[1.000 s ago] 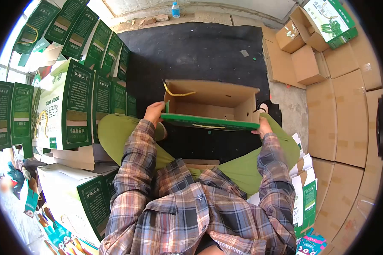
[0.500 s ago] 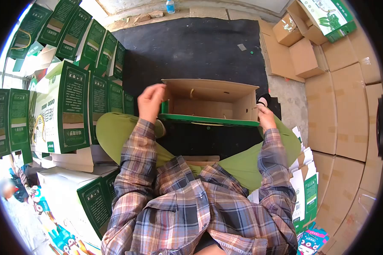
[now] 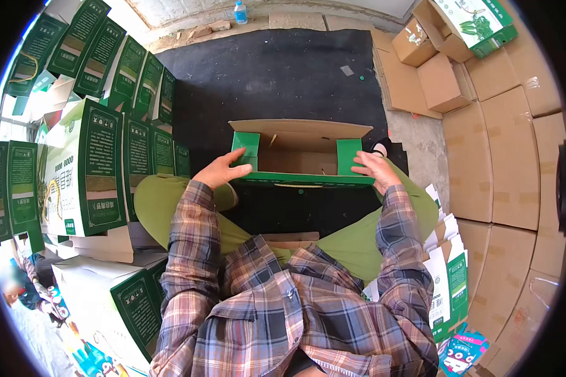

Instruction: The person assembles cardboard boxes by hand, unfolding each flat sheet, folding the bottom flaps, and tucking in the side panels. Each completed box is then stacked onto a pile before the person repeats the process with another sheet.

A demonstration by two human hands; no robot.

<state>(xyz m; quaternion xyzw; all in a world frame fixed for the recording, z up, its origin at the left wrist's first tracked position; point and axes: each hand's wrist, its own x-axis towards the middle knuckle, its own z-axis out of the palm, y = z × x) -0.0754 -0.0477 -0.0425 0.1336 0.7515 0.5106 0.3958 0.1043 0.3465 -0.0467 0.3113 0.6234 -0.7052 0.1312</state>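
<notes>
Over black matting (image 3: pixel 277 81), an open cardboard box (image 3: pixel 302 161) lay between left hand (image 3: pixel 221 172) and right hand (image 3: pixel 379 171).
Oblong, plain brown inside, it had glossy green end flaps (image 3: pixel 249 149); one hand, splayed apart, was at each. Yellow cord (image 3: pixel 273 140) showed inside.

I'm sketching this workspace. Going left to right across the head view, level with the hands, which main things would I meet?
Green-and-white cartons → left hand → open box → right hand → brown cartons.
</notes>
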